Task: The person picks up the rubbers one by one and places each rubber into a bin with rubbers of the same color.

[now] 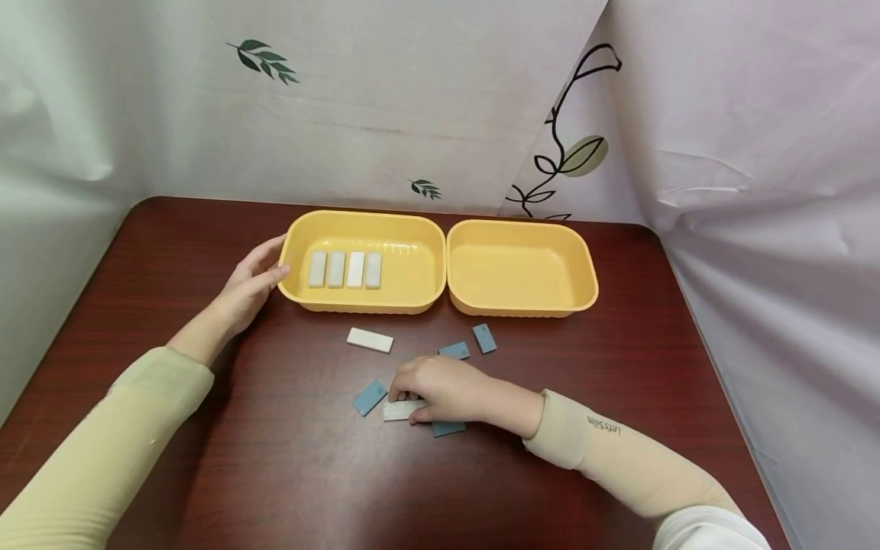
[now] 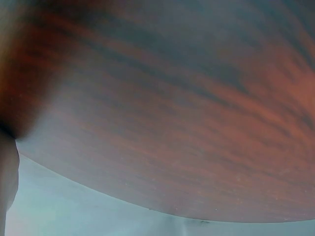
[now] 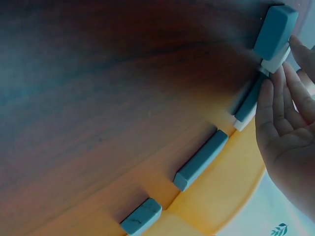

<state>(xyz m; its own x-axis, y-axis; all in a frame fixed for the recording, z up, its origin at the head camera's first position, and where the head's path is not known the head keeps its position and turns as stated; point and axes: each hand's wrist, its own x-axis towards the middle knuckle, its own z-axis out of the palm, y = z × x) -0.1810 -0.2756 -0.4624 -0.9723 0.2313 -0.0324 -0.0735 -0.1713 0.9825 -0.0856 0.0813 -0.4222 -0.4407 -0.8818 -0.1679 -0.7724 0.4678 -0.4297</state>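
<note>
My right hand (image 1: 447, 386) is low over the table, thumb and fingers gripping a white rectangular block (image 1: 399, 412). In the right wrist view the held white block (image 3: 276, 60) shows partly between fingertips and thumb. Blue blocks lie around that hand: one (image 1: 370, 397) to its left, one (image 1: 448, 429) below, and another (image 1: 454, 351) just above. My left hand (image 1: 250, 283) holds the left end of a yellow tub (image 1: 363, 307), thumb at the rim and fingers along the outside. Several white blocks (image 1: 336, 270) stand in a row inside that tub.
Beside the left tub, nearly against it, sits a second yellow tub (image 1: 522, 305) with a bare bottom. A loose white block (image 1: 370, 340) lies in front of the left tub, and a blue block (image 1: 484, 338) before the right one. Curtains (image 1: 385, 107) surround the dark red table (image 1: 289, 473).
</note>
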